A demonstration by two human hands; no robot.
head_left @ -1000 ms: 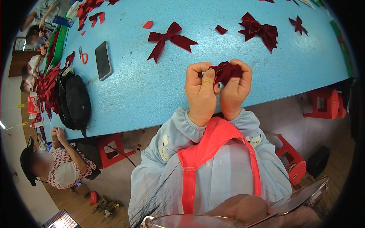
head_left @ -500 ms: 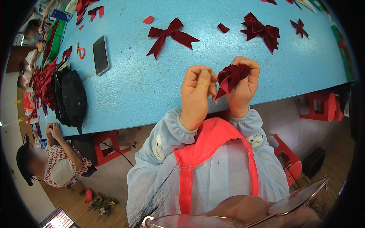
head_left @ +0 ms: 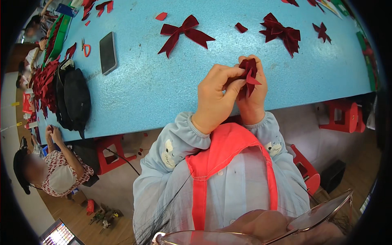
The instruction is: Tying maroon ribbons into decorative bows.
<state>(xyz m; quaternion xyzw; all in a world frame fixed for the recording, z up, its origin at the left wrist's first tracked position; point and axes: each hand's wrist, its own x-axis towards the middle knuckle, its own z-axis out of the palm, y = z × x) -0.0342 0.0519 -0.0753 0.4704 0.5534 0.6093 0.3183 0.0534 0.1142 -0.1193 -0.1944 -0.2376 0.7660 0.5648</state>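
Observation:
Between my two hands, above the near edge of the blue table, is a dark red velvet bow (head_left: pixel 249 74), folded and bunched. My left hand (head_left: pixel 216 93) pinches its left side with thumb and forefinger. My right hand (head_left: pixel 255 96) holds it from behind and the right, its fingers curled over the top; part of the bow is hidden by the fingers. Farther out on the table lie a finished-looking bow with long tails (head_left: pixel 182 34), a fuller layered bow (head_left: pixel 280 33) and a small bow (head_left: pixel 322 32).
A phone (head_left: pixel 108 53), orange-handled scissors (head_left: pixel 86 49) and a black pouch (head_left: pixel 74 100) lie to the left, beside a heap of red velvet pieces (head_left: pixel 44 83). Another person (head_left: pixel 61 171) sits at the left. Red stools (head_left: pixel 342 116) stand below the table's edge.
My left hand has moved right and up onto the bow, now pinching it. My right hand has shifted slightly left and up, and the bow has turned.

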